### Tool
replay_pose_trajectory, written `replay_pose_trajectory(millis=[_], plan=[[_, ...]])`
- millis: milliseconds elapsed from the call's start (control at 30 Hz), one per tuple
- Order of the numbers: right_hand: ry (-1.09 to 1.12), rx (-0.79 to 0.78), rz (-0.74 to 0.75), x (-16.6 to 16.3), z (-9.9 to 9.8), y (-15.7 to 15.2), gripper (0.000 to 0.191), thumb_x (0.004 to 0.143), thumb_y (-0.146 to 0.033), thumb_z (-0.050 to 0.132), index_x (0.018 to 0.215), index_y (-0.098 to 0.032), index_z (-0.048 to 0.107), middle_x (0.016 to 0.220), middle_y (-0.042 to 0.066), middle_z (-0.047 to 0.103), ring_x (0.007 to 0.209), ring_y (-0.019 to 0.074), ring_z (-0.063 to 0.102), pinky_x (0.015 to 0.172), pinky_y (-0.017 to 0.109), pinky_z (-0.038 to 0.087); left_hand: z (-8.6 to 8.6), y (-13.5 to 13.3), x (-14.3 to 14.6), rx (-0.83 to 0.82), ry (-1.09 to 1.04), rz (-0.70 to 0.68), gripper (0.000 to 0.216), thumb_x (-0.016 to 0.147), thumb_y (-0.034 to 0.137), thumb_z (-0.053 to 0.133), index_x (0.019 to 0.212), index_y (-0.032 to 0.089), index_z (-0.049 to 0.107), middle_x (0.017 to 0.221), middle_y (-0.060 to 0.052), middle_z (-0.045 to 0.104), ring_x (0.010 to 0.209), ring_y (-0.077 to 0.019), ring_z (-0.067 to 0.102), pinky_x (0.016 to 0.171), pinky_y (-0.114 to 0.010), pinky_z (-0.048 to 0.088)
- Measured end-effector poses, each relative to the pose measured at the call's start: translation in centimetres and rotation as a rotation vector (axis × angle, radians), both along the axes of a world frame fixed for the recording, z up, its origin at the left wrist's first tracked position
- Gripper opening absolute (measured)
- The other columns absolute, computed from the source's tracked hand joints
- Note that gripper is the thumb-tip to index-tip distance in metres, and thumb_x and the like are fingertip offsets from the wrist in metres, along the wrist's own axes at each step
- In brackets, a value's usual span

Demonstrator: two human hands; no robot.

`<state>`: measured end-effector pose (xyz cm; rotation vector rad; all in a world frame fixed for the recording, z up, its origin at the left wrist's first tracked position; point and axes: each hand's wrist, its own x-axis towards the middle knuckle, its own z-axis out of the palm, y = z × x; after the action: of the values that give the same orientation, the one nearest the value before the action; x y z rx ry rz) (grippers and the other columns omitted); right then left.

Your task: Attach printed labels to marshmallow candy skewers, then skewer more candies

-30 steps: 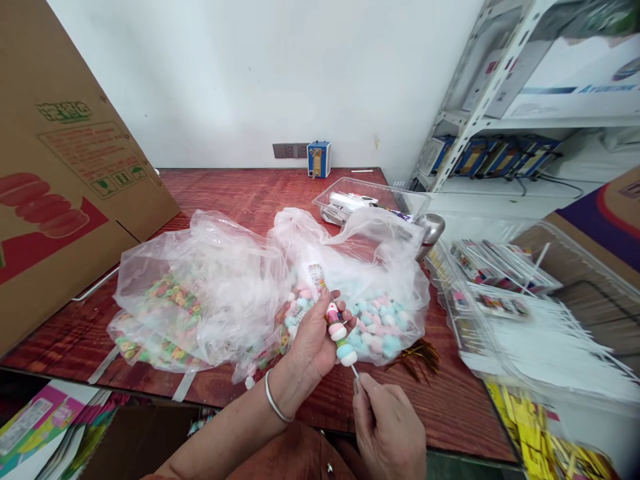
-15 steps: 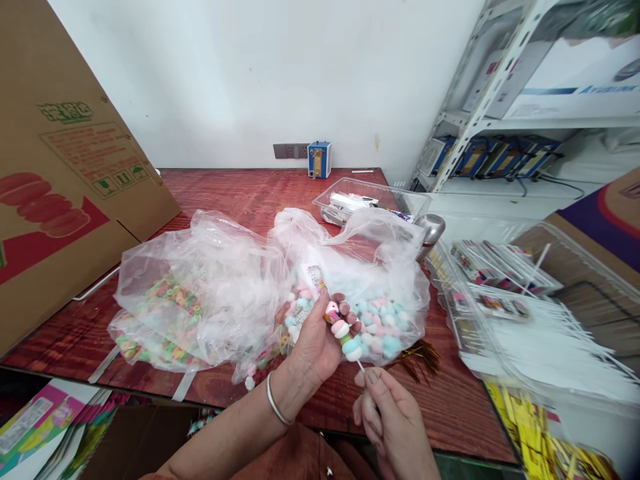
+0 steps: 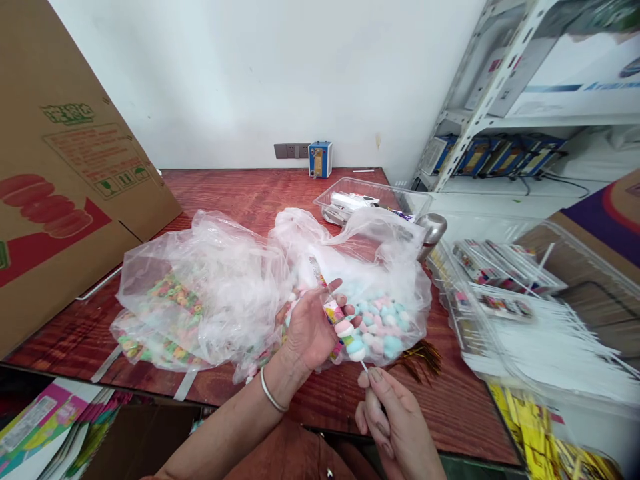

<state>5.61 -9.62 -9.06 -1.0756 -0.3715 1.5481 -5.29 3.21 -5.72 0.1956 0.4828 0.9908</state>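
A marshmallow skewer [image 3: 356, 349], with pink, white, green and blue pieces on a white stick, slants across the middle. My right hand [image 3: 393, 413] pinches its lower end between thumb and fingers. My left hand [image 3: 313, 330], palm up with a silver bangle on the wrist, holds a clear printed wrapper [image 3: 332, 312] that lies around the skewer's upper part. Some of the left fingers are hidden behind the wrapper. Just behind the hands lies a clear bag of pink, white and blue marshmallows [image 3: 387, 323].
On the left, another clear bag [image 3: 170, 313] holds coloured rings beside a large carton [image 3: 75, 167]. At right stands a plastic bin [image 3: 540, 333] of white sticks. Gold twist ties [image 3: 420, 360] lie near the right hand. Behind are a clear tray [image 3: 370, 193] and a steel flask [image 3: 431, 233].
The printed wrapper now covers more of the skewer and hangs lower along its side. My left hand has loosened and turned its palm further up; the right hand has barely moved.
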Motion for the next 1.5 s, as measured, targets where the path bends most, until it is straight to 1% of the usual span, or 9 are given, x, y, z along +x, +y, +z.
replay_pose_trajectory(millis=[167,333,467,567,700,800,867,1100,1500], plan=[[-0.22,0.042,-0.009,-0.2,-0.4,-0.2,0.039,0.087,-0.056,0.065,0.083,-0.016,0.064,0.045,-0.012,0.029,0.039,0.0053,0.025,0.043,0.018,0.029,-0.4,0.0,0.4,-0.032,0.017,0.027,0.011,0.089,0.025,0.062,0.088,0.014,0.063,0.07,0.0,0.058,0.066,-0.0134,0.06,0.081,-0.038,0.056],[-1.277,0.519,-0.197,0.6,-1.4,0.0,0.019,0.094,-0.031,0.058,0.097,-0.018,0.071,0.07,0.002,0.07,0.058,0.0141,0.061,0.058,0.024,0.046,0.1,-0.8,1.5,-0.166,0.039,0.105,0.022,0.095,0.031,0.057,0.079,0.015,0.057,0.07,-0.001,0.058,0.061,-0.0124,0.058,0.076,-0.036,0.057],[-1.758,0.827,-0.342,1.0,-2.0,0.2,0.018,0.091,-0.013,0.061,0.106,-0.015,0.07,0.066,0.003,0.072,0.051,0.0138,0.06,0.064,0.027,0.048,0.7,-1.0,1.8,-0.204,0.066,0.11,0.03,0.095,0.038,0.055,0.076,0.015,0.055,0.067,0.0,0.056,0.057,-0.0114,0.055,0.073,-0.035,0.057],[-1.531,0.689,-0.291,0.7,-1.8,-0.1,0.015,0.094,-0.024,0.058,0.101,-0.017,0.07,0.068,0.003,0.071,0.054,0.0138,0.06,0.061,0.026,0.047,0.4,-1.0,1.7,-0.173,0.075,0.077,0.029,0.093,0.039,0.059,0.076,0.015,0.055,0.065,0.001,0.054,0.056,-0.0115,0.054,0.072,-0.034,0.056],[-0.66,0.158,-0.033,0.1,-1.1,-0.6,0.037,0.097,-0.051,0.049,0.088,-0.018,0.063,0.047,-0.006,0.044,0.041,0.0101,0.039,0.04,0.02,0.029,-0.5,-1.0,1.4,-0.088,0.008,-0.016,0.026,0.091,0.038,0.062,0.08,0.015,0.057,0.065,0.001,0.055,0.061,-0.0126,0.056,0.073,-0.033,0.056],[-0.255,0.014,0.068,-0.2,-0.9,-0.6,0.044,0.094,-0.059,0.049,0.081,-0.019,0.058,0.04,-0.012,0.027,0.036,0.0074,0.025,0.04,0.02,0.031,-0.7,-1.2,1.4,-0.071,-0.017,-0.036,0.027,0.091,0.039,0.062,0.081,0.015,0.057,0.067,0.001,0.056,0.063,-0.0129,0.057,0.074,-0.034,0.056],[-0.32,0.049,0.075,-0.3,-1.2,-0.4,0.044,0.095,-0.058,0.046,0.08,-0.019,0.059,0.039,-0.012,0.028,0.035,0.0077,0.026,0.042,0.022,0.036,-0.6,-1.3,1.7,-0.091,0.007,0.0,0.027,0.091,0.039,0.062,0.08,0.015,0.057,0.068,0.0,0.056,0.062,-0.0128,0.058,0.073,-0.034,0.056],[-1.552,0.683,-0.241,-0.1,-3.3,0.4,0.021,0.096,-0.025,0.054,0.101,-0.015,0.072,0.077,0.006,0.075,0.06,0.0164,0.064,0.064,0.026,0.047,-1.1,-0.9,1.5,-0.249,0.142,0.08,0.032,0.095,0.041,0.055,0.078,0.014,0.057,0.067,-0.001,0.058,0.058,-0.0122,0.058,0.064,-0.029,0.055],[-1.25,0.401,-0.151,-0.3,-1.9,1.0,0.021,0.097,-0.032,0.052,0.086,-0.019,0.065,0.07,-0.003,0.07,0.059,0.0116,0.064,0.054,0.017,0.047,-1.8,0.4,-0.3,0.006,0.106,0.188,0.017,0.079,0.006,0.07,0.092,0.015,0.065,0.079,-0.001,0.066,0.075,-0.0136,0.066,0.079,-0.029,0.056]])
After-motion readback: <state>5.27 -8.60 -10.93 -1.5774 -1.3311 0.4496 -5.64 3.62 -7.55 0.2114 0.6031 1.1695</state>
